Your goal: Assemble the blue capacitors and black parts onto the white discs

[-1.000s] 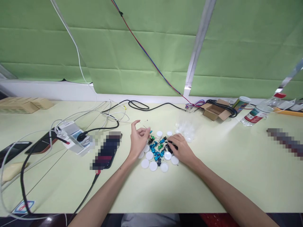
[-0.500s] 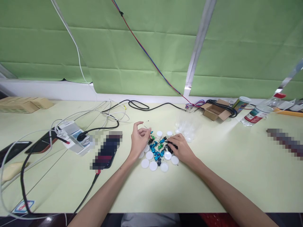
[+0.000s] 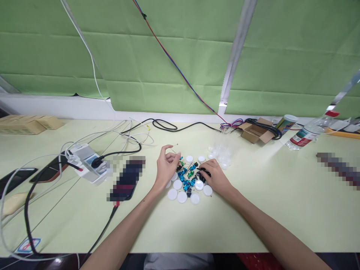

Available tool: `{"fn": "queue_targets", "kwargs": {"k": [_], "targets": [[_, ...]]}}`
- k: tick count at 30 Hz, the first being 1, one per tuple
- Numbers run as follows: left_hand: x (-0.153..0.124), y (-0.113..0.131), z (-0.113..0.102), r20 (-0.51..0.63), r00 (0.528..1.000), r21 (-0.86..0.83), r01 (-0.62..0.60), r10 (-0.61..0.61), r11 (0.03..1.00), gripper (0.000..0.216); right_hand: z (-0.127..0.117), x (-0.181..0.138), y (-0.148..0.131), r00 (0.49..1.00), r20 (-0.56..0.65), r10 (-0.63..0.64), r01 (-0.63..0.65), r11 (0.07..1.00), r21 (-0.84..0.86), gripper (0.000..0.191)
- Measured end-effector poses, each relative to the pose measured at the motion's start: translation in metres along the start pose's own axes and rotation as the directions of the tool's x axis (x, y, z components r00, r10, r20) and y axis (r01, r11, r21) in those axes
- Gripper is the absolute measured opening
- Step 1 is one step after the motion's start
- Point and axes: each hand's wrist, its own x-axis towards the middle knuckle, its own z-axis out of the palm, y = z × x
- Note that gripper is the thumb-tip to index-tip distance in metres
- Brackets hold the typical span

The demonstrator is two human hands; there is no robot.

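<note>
We're resting our right hand (image 3: 215,174) over the black parts (image 3: 202,177); our left hand (image 3: 166,168) is sitting farther off, past the blue parts (image 3: 186,185). Can't tell if either's pinching.

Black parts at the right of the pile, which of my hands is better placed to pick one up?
Probably your right hand: its fingertips are right at those black parts. Your left hand is at the pile's other side, beyond the blue parts.
</note>
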Motion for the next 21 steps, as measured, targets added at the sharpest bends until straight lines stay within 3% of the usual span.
{"fn": "queue_targets", "kwargs": {"k": [14, 21], "targets": [[-0.0013, -0.0018, 0.0006, 0.042, 0.999, -0.01, -0.033, 0.034, 0.999, 0.037, -0.0038, 0.0012, -0.0057, 1.0, -0.022, -0.002, 0.003, 1.0, 0.026, 0.014], [-0.0008, -0.0017, 0.003, 0.11, 0.994, -0.063, -0.002, 0.009, 0.998, 0.035, -0.0037, 0.0014, -0.0078, 0.993, -0.112, -0.039, 0.042, 0.999, 0.024, 0.014]]}}
